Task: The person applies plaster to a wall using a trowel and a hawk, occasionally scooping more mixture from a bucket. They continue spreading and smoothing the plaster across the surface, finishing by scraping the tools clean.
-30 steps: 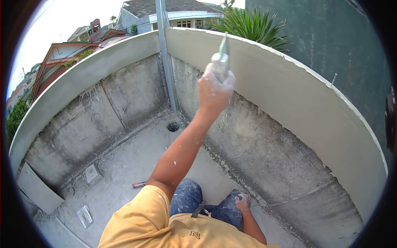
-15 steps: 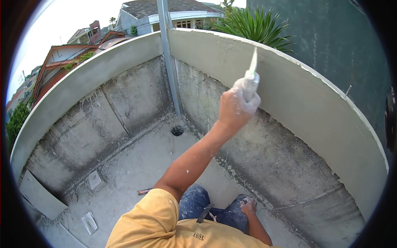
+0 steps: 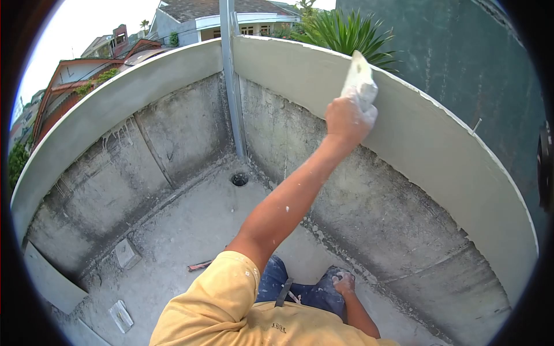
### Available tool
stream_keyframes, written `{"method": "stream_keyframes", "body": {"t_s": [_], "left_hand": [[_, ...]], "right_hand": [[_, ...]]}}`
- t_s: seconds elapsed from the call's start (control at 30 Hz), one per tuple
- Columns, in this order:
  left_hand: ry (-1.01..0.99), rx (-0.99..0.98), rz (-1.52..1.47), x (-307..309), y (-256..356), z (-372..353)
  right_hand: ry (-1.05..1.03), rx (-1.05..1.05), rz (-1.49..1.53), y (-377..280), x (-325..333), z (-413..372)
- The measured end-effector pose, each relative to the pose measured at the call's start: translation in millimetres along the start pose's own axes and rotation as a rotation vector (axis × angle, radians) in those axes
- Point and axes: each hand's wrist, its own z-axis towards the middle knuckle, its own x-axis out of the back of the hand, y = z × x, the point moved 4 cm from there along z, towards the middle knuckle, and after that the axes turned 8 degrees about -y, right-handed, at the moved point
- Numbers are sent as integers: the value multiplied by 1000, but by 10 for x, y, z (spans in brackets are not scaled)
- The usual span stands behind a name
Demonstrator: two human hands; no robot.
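My left hand (image 3: 351,121) is stretched far forward, its dusty fingers closed around a putty knife (image 3: 358,74) coated in white. The blade points up and overlaps the top edge of the smooth plaster band (image 3: 438,132) on the right-hand wall. Below that band, rough stained concrete (image 3: 369,196) is exposed. My right hand (image 3: 344,282), also dusted white, lies on my right knee with its fingers loosely spread and nothing held.
A metal post (image 3: 232,86) stands in the corner, with a round drain hole (image 3: 239,179) near its foot. On the floor lie a pale block (image 3: 127,254), a white-smeared flat piece (image 3: 121,316) and a reddish strip (image 3: 199,266). A thin rod (image 3: 476,126) sticks up from the right wall.
My left hand has moved slightly right and up along the wall. The putty knife has turned from nearly edge-on to showing its flat face. My right hand stays on the knee.
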Motion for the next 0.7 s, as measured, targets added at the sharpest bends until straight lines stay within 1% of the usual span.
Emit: {"method": "stream_keyframes", "body": {"t_s": [0.07, 0.1, 0.13, 0.17, 0.23, 0.27, 0.3, 0.37, 0.43, 0.47, 0.5, 0.53, 0.57, 0.63, 0.67, 0.7], "left_hand": [[-95, -79, -5, -253, 401, -355], [-88, -195, -2, -355, 550, -555], [0, -305, -42, -434, 624, -743], [-19, -292, -81, -381, 624, -885], [-62, -279, -149, -149, 547, -1062], [-56, -204, -183, -14, 373, -1023], [-54, -131, -216, 129, 125, -927], [-8, 48, -129, 384, -518, -595], [82, 179, -59, 648, -1115, -176], [140, 208, 38, 801, -1233, 8], [175, 175, 26, 871, -1398, 208], [209, 145, 12, 874, -1507, 371], [167, 108, 7, 804, -1481, 498], [86, 43, -5, 678, -1225, 581], [83, 129, 80, 498, -1090, 527], [61, 135, 102, 368, -798, 411]], "right_hand": [[-16, 19, -37, -47, -7, 6], [-27, 5, -57, -107, 3, -52], [-38, -11, -82, -176, 35, -97], [-46, -27, -111, -192, 80, -159], [47, -31, -97, -104, 151, -209], [103, -23, -65, -16, 197, -274], [159, -15, -30, 87, 232, -338], [300, 3, 28, 326, 335, -531], [442, 1, 77, 533, 462, -803], [511, -6, 95, 618, 517, -958], [579, -15, 113, 664, 583, -1098], [603, -39, 135, 716, 638, -1208], [624, -64, 153, 777, 696, -1310], [666, -98, 180, 902, 764, -1462], [689, -100, 190, 949, 794, -1503], [709, -99, 198, 986, 827, -1530]]}}
